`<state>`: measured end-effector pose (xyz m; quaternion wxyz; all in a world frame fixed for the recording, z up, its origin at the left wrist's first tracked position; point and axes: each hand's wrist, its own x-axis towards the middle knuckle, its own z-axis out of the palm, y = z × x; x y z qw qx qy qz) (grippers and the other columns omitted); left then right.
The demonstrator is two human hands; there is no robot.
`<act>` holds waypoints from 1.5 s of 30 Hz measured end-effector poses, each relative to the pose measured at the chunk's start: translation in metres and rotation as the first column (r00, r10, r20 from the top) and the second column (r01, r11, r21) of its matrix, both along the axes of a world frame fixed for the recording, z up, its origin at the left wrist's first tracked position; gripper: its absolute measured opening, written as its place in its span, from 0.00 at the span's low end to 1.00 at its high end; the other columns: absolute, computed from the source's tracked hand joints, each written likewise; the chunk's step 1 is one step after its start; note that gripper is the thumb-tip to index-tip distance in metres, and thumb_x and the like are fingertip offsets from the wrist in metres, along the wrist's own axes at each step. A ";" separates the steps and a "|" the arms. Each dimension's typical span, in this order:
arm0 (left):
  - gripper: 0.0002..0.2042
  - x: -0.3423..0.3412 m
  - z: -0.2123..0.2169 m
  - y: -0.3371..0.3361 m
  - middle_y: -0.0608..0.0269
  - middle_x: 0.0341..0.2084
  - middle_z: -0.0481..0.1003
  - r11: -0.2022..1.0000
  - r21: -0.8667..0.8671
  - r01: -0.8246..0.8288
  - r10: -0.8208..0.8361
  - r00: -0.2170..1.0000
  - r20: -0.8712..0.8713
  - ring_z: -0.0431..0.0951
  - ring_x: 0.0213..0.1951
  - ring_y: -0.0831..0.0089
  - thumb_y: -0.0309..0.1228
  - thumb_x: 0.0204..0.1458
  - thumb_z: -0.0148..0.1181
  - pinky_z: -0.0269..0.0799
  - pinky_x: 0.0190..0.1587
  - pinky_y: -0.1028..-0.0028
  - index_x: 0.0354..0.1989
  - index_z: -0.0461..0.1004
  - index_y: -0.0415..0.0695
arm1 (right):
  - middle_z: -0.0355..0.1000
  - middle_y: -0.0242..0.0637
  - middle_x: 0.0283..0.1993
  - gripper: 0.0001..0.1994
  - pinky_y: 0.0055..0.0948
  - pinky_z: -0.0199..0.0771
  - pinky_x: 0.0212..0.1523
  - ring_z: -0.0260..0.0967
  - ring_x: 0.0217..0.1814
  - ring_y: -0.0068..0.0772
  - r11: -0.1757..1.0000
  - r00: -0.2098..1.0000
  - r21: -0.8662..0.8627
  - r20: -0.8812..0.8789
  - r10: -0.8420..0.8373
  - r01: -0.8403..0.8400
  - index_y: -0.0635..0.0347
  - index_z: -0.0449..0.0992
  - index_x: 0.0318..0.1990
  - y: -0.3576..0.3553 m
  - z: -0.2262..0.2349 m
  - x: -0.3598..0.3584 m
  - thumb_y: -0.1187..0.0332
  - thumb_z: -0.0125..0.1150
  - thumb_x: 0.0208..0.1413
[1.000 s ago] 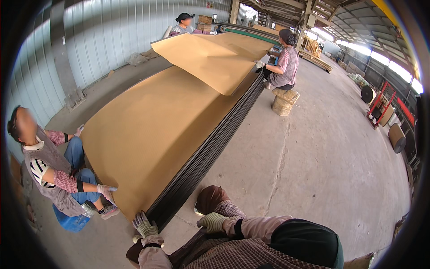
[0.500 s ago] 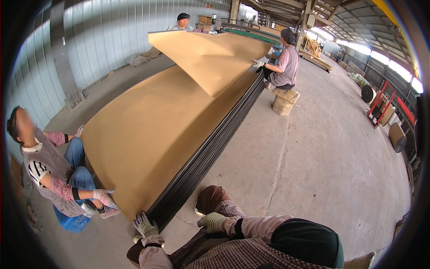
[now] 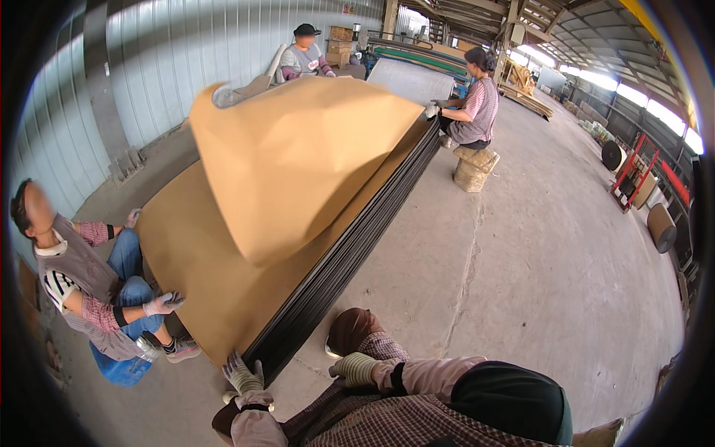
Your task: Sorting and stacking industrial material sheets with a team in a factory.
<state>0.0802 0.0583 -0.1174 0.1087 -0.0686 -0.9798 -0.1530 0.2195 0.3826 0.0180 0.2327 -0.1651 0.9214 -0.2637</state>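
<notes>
- Pale blue corrugated wall [image 3: 179, 59] at left, with a dark upright post [image 3: 98, 82]
- Grey concrete floor [image 3: 551, 246], thinly cracked
- Bright windows [image 3: 627, 95] beneath a curved roof [image 3: 614, 48]

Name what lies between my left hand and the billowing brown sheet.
In the head view, the flat brown sheet atop the stack lies between your left hand and the billowing sheet.

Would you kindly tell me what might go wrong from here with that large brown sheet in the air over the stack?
1. The brown sheet is bent in the air, its upper-left corner curled, so it might crease or settle crooked on the stack.
2. The left grip rests at the stack's near corner; a falling edge could graze its fingers.
3. The co-worker seated at left is close to the stack, so a flapping edge might brush an arm.
</notes>
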 end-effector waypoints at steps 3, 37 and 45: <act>0.43 -0.002 0.003 0.002 0.46 0.61 0.65 0.998 0.057 -0.041 0.039 0.999 0.029 0.62 0.64 0.50 0.45 0.43 0.67 0.49 0.69 0.48 0.68 0.56 0.44 | 0.77 0.51 0.35 0.17 0.47 0.74 0.40 0.76 0.40 0.56 1.000 1.000 -0.014 -0.011 -0.003 0.003 0.59 0.77 0.47 0.001 -0.003 0.000 0.60 0.59 0.53; 0.11 -0.054 -0.021 -0.073 0.62 0.33 0.78 0.743 0.587 -0.322 0.204 0.944 0.259 0.78 0.35 0.71 0.16 0.48 0.62 0.76 0.42 0.73 0.41 0.76 0.36 | 0.76 0.52 0.34 0.17 0.47 0.74 0.39 0.75 0.39 0.56 1.000 0.999 -0.018 -0.029 -0.020 0.019 0.59 0.76 0.45 0.000 0.002 -0.001 0.60 0.62 0.51; 0.11 -0.054 -0.043 -0.079 0.58 0.34 0.80 0.712 0.634 -0.303 0.223 0.953 0.205 0.80 0.37 0.70 0.17 0.50 0.61 0.76 0.44 0.73 0.42 0.77 0.36 | 0.77 0.52 0.35 0.17 0.46 0.75 0.40 0.76 0.40 0.56 1.000 1.000 0.007 -0.002 -0.013 0.013 0.59 0.77 0.45 0.000 0.011 -0.001 0.60 0.61 0.51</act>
